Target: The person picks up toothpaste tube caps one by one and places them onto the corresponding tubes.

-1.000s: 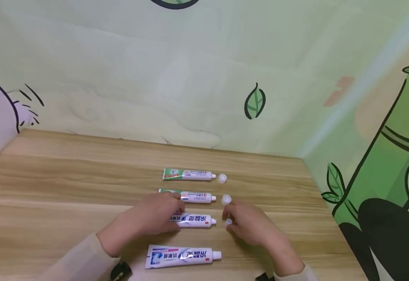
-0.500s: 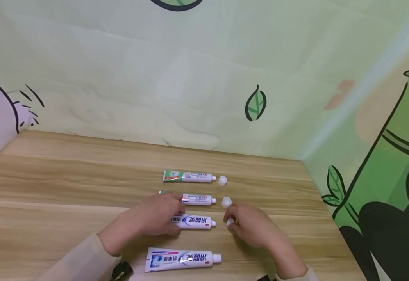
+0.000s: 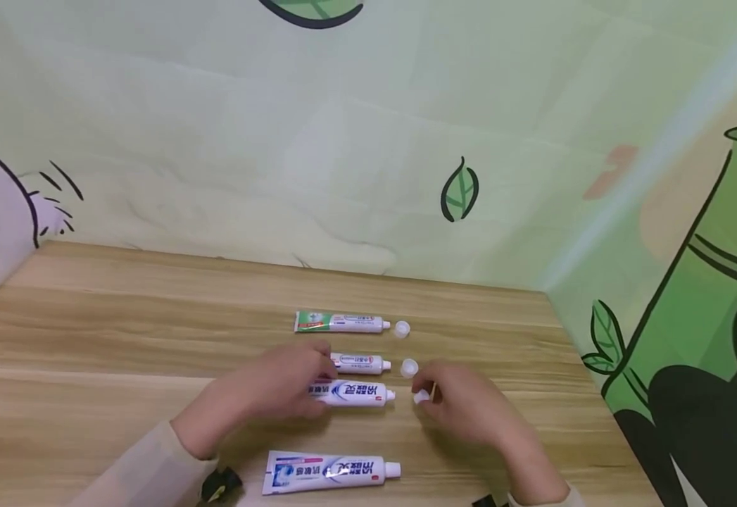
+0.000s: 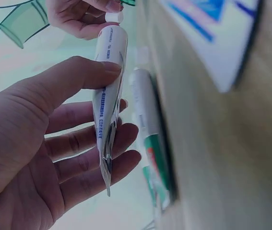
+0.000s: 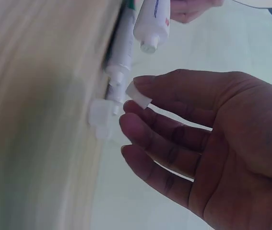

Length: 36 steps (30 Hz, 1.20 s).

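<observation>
My left hand [image 3: 279, 384] grips a white and blue toothpaste tube [image 3: 355, 394] between thumb and fingers, and the left wrist view shows this tube [image 4: 111, 57] lifted off the table. Its nozzle [image 5: 149, 44] is bare and points toward my right hand [image 3: 469, 405]. Thumb and fingertips of that hand pinch a small white cap [image 5: 138, 96], a short gap away from the nozzle. In the head view the cap [image 3: 421, 397] is partly covered by the fingers. Behind the left hand lies a green and white toothpaste tube [image 3: 362, 363], partly hidden, with a loose cap [image 3: 409, 367] by its nozzle.
Farthest back lies another green and white tube [image 3: 343, 322], uncapped, beside its loose cap [image 3: 402, 329]. Nearest me is a larger white and blue tube [image 3: 326, 473] with its cap on. The wooden table [image 3: 121, 310] meets a printed wall [image 3: 216, 141] at the back.
My left hand has raised the white and blue tube off the table. My right hand has picked up the small cap and moved slightly right with it.
</observation>
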{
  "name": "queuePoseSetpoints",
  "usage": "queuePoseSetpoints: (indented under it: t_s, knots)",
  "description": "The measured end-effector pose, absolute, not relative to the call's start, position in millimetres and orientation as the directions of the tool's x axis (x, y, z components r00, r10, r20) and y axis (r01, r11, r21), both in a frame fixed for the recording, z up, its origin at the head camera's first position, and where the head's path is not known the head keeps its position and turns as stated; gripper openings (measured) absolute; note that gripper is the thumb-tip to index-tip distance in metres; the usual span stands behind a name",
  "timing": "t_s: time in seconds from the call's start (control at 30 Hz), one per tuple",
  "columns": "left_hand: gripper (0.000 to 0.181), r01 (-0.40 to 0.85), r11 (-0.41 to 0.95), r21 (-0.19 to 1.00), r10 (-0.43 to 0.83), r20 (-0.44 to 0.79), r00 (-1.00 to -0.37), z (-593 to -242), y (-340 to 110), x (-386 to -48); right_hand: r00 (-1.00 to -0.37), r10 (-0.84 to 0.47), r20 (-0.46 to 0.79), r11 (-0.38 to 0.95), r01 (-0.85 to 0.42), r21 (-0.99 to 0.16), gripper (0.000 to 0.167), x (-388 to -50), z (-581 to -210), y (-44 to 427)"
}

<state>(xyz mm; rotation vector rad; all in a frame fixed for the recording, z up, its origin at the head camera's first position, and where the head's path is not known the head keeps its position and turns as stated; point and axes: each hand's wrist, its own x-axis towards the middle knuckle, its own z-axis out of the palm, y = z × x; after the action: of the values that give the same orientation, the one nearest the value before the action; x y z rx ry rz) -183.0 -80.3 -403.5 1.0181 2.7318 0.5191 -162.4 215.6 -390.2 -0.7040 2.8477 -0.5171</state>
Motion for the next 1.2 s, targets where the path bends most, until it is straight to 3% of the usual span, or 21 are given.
queuePoseSetpoints:
  t_s: [0.3, 0.6, 0.9, 1.2]
  knots:
    - [0.029, 0.578, 0.690, 0.436, 0.664, -0.062, -0.746, -384.4, -83.2, -188.8, -0.875, -0.484, -0.027, 0.800, -0.430, -0.418, 0.010, -169.9, -365.7, 221.8]
    - [0.021, 0.615, 0.652, 0.444, 0.688, -0.004, -0.726, -372.1, -86.4, -197.8, -0.851, -0.525, 0.032, 0.757, -0.483, -0.440, 0.020, -179.3, -344.2, 214.5]
    - [0.015, 0.635, 0.615, 0.468, 0.706, 0.032, -0.707, -362.8, -91.8, -197.1, -0.854, -0.515, 0.076, 0.721, -0.480, -0.500, 0.016, -175.3, -339.3, 215.4]
    - [0.026, 0.627, 0.642, 0.440, 0.681, 0.049, -0.731, -354.1, -100.6, -196.1, -0.862, -0.494, 0.115, 0.707, -0.475, -0.524, 0.015, -176.4, -342.2, 211.8]
